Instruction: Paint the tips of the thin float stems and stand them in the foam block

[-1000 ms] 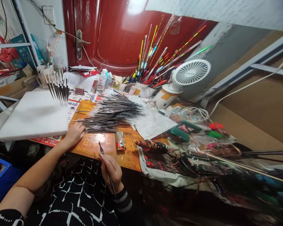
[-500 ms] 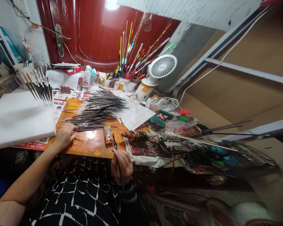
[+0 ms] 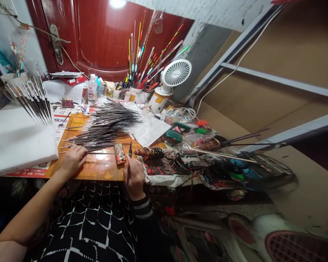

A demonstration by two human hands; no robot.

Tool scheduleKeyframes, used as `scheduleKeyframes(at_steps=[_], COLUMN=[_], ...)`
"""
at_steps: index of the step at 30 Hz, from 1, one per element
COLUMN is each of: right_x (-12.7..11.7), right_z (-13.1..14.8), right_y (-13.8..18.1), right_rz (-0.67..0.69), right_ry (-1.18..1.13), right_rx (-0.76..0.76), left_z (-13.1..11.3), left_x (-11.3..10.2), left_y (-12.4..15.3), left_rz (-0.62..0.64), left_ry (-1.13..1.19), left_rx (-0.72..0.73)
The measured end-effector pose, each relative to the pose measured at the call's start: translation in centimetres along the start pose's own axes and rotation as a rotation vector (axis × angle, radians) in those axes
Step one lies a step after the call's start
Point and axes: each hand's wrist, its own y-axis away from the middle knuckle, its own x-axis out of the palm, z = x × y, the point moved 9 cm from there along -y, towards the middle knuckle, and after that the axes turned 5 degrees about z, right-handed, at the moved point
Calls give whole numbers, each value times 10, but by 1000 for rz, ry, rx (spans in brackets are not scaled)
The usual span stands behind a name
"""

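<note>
My left hand (image 3: 74, 160) rests at the near side of the orange board, its fingers closed on a thin dark fishing float (image 3: 102, 153). The float points right, towards a small paint-stained block (image 3: 120, 154). My right hand (image 3: 135, 176) is wrapped round a slim dark brush-like tool (image 3: 130, 150), which stands nearly upright with its thin tip up, just right of the block. Beyond my left hand lies a large pile of dark, white-ended floats (image 3: 109, 118). The far end of the held float is hard to make out against the pile and fingers.
At left, several floats (image 3: 38, 103) stand in a white foam block (image 3: 19, 140). Behind the pile are a bottle (image 3: 92, 89), cups of coloured floats and a white fan (image 3: 177, 74). Paint-covered cloth (image 3: 164, 179) and a clutter of tools lie at right.
The view has shifted, so the scene sits further left. My right hand has raised the tool more upright beside the block. The thin float now shows reaching from my left hand to the block.
</note>
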Motion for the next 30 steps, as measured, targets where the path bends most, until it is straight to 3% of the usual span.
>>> scheduleKeyframes(at_steps=[10,30], right_x=[15,16], right_z=[-13,-13], right_y=[3,0], right_rz=[83,80], right_ry=[15,85], right_rx=[63,77], left_z=[5,4], left_x=[0,-16], left_y=[0,2], left_rz=[-14,-173], left_ry=[30,14], left_rx=[-33,58])
